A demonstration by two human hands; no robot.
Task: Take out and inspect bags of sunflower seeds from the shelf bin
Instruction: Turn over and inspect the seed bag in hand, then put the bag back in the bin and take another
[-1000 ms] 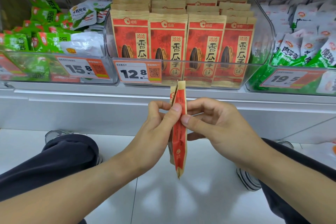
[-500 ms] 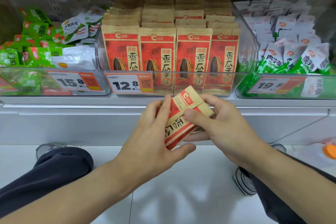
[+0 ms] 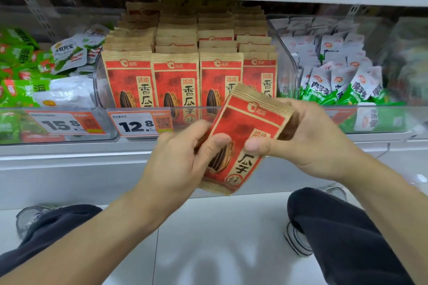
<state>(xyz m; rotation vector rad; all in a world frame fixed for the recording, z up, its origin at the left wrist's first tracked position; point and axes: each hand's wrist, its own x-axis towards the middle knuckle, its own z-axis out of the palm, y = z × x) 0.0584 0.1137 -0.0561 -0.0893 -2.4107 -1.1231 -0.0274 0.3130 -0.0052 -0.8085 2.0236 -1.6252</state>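
1. Red seed bag [image 3: 243,136] held tilted, printed front up, in front of the bin's front wall, top corner leaning right.
2. Left hand [image 3: 178,157] gripping its left edge, thumb across the front.
3. Right hand [image 3: 308,139] pinching its right side, thumb on the front.
4. Clear bin [image 3: 102,90] behind, packed with upright rows of matching bags [image 3: 174,81].
5. Price tag [image 3: 139,124] at the bin's front left corner, reading 12.8.
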